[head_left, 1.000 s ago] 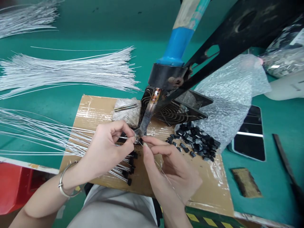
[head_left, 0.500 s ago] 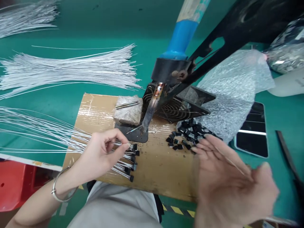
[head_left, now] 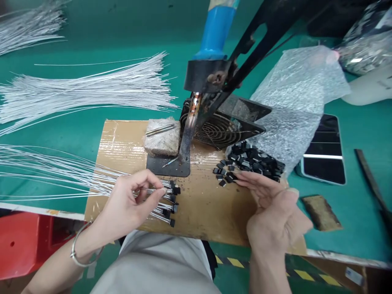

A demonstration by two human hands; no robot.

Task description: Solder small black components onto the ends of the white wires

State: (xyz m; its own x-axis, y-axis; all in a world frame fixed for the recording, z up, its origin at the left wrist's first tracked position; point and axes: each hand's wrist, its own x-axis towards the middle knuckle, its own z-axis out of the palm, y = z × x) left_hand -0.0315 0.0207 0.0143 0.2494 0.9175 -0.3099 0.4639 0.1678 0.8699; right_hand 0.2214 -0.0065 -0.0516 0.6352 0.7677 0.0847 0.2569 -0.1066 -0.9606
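My left hand point(head_left: 130, 204) is closed in a pinch, thumb against forefinger, on a thin white wire above the cardboard. Under and beside it lie several white wires point(head_left: 105, 185) with small black pieces point(head_left: 172, 223) on their right ends. My right hand point(head_left: 271, 212) is open, fingers stretched toward a pile of small black pieces point(head_left: 254, 161). Its fingertips reach the pile's near left edge; whether they touch a piece is hard to make out. A soldering iron point(head_left: 188, 130) with a blue handle points down from a black stand, its tip over a dark pad point(head_left: 153, 165).
A cardboard sheet point(head_left: 208, 220) covers the front of the green table. Behind the iron sits a black fan point(head_left: 217, 130), with a grimy white block point(head_left: 162, 143) to its left. A wire bundle point(head_left: 92, 87), a plastic bag point(head_left: 288, 98), a phone point(head_left: 324, 149) and a brown block point(head_left: 321, 212) lie around.
My right hand has moved left, its fingers now at the black pieces, uncovering the brown block. My left hand keeps its pinch. The whole view has shifted slightly.
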